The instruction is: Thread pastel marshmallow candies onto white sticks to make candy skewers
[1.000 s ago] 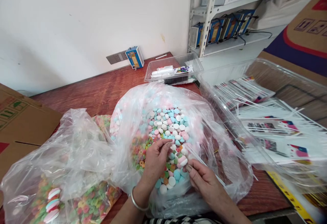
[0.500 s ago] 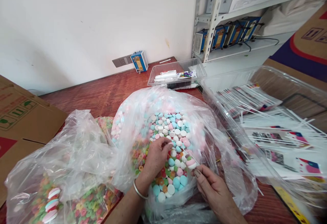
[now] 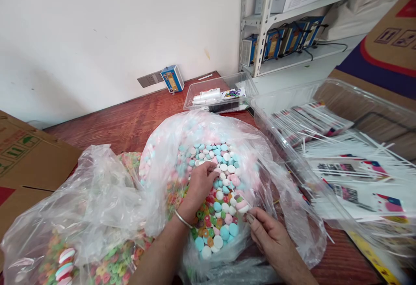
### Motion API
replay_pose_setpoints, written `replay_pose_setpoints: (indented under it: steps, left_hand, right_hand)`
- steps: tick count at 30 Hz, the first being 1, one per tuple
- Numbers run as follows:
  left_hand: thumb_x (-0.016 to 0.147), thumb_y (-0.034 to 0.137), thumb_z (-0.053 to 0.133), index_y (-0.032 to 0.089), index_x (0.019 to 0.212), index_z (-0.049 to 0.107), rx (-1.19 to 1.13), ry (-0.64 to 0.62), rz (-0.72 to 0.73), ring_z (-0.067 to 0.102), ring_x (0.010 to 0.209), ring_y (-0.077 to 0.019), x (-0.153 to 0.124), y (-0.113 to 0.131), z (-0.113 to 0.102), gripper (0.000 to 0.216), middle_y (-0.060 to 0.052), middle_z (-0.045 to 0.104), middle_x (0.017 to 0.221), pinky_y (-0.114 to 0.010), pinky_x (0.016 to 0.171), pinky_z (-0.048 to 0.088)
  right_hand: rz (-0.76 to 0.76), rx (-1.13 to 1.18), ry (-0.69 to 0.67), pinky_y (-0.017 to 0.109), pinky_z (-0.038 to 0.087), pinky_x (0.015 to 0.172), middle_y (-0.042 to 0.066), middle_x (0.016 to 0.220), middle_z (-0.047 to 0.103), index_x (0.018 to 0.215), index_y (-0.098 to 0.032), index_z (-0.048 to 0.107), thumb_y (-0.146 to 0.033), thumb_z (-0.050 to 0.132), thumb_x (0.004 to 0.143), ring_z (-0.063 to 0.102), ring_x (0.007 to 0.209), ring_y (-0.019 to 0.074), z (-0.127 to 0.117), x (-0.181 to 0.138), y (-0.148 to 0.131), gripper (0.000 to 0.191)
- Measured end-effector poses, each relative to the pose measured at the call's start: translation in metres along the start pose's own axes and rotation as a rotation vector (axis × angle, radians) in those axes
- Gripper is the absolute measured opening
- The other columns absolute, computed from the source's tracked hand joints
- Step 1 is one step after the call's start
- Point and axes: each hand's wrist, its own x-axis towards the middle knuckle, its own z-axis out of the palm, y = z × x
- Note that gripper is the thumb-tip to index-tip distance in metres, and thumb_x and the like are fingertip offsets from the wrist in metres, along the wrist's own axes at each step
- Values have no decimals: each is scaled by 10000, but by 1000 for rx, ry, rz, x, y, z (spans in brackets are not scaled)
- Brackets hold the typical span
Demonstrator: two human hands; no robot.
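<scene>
My left hand (image 3: pixel 202 183), with a bangle at the wrist, reaches over round pastel candies (image 3: pixel 224 168) in an open clear plastic bag (image 3: pixel 191 122). Its thumb and fingertips are drawn together among them; whatever they pinch is hidden. In the thumb and fingers of my right hand (image 3: pixel 264 228) is the end of a candy skewer (image 3: pixel 241 205), with pink, white and green pieces bunched on it. Small coloured gummy rings (image 3: pixel 205 233) mix with the flat candies below my left hand.
Another plastic bag (image 3: pixel 97 198) of gummy rings lies left, a finished-looking candy skewer (image 3: pixel 66 264) on it. A clear tray (image 3: pixel 292 163) of white sticks and printed wrappers stands right, a smaller tray (image 3: pixel 191 92) behind. Cardboard boxes (image 3: pixel 35 155) flank the red table (image 3: pixel 120 122).
My left hand has moved slightly up and away, deeper over the pastel candies. My right hand keeps its hold on the skewer. The view has shifted a little.
</scene>
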Motion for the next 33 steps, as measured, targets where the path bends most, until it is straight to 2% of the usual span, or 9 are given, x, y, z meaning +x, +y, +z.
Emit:
replay_pose_setpoints:
  steps: [4,7,9,15,19,23,27,30,33]
  left_hand:
    - [795,206,651,203,917,655,155,74,90,555,777,-194,-4,1,6,122,-33,620,834,-334,763,428]
    - [824,181,606,203,848,619,234,81,179,547,845,-192,-9,3,10,35,-45,607,946,-314,765,410]
    - [845,152,555,203,823,586,270,77,232,540,891,-191,-14,3,13,63,-45,601,970,-306,776,401]
    - [793,141,575,201,782,550,190,58,155,498,743,-165,-11,1,13,65,-2,559,774,-286,687,372]
    - [722,210,668,196,850,592,49,-27,69,498,648,-138,0,1,6,149,24,556,705,-243,574,358]
    - [708,241,695,165,981,650,-92,-84,0,547,668,-134,-6,6,-3,286,1,605,735,-235,590,416]
    - [720,346,745,151,992,658,-512,-189,-148,603,696,-139,-27,10,-11,345,-37,661,810,-247,631,481]
    - [666,342,808,166,929,667,-808,-163,-261,617,694,-124,-41,12,-13,346,-15,661,809,-251,664,513]
    - [657,325,822,155,915,688,-856,-92,-275,616,692,-113,-49,15,-13,337,-12,656,806,-243,670,521]
  right_hand:
    - [-11,3,0,214,169,394,-84,542,298,873,-203,542,-583,448,928,249,441,84,3,1,-1,395]
    - [-24,5,-4,217,165,397,-83,543,299,870,-197,563,-570,452,930,240,440,81,6,1,-3,394]
    - [-37,6,-15,216,168,399,-80,552,303,861,-193,570,-570,450,930,236,445,80,8,2,-6,402]
    - [-64,11,0,209,189,406,-72,568,325,840,-194,572,-562,474,921,244,466,83,9,3,-16,390]
    - [-66,-10,30,208,214,413,-56,577,375,853,-196,595,-588,488,901,277,481,92,10,2,-19,409]
    - [-67,-50,97,214,267,428,-36,576,436,844,-205,619,-639,485,871,363,500,117,12,0,-24,456]
    - [-99,-88,97,228,318,472,-22,606,494,848,-206,623,-583,467,902,424,542,137,12,-2,-32,412]
    - [-145,-163,81,239,349,520,-13,648,543,817,-204,615,-504,466,927,460,584,143,13,-3,-40,353]
    - [-164,-227,64,244,362,537,-8,660,572,761,-202,597,-467,455,932,487,598,148,14,-2,-47,346]
